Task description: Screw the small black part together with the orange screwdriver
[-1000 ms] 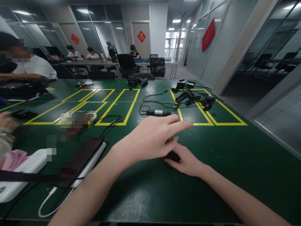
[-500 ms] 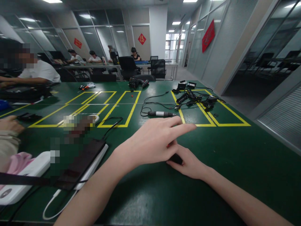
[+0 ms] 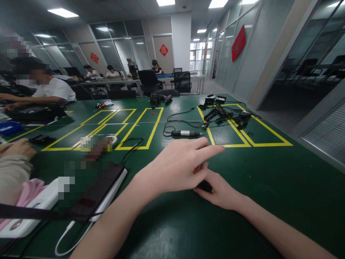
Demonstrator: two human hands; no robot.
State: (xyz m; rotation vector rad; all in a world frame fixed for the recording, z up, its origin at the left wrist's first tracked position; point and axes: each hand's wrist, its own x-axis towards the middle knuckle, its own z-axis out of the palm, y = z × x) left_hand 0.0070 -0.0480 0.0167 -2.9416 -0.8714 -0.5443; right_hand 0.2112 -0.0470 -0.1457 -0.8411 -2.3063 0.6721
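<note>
Across the room, three red signs [image 3: 239, 43] hang, one reading 福! Over the green table [image 3: 161, 230], the right hand [image 3: 222, 190] clamps one black object [image 3: 206, 186]; the left hand [image 3: 183, 163] arches over it, index finger out, though whether it grips, I can't tell.

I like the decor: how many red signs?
3 clear: left sign and middle sign on the far wall, right sign on the side wall; a red patch down the corridor may be another.

Green table [image 3: 272, 187] with yellow tape outlines [image 3: 133, 148], black-and-silver pen-shaped tool [image 3: 185, 133], black cables [image 3: 185, 120].
</note>
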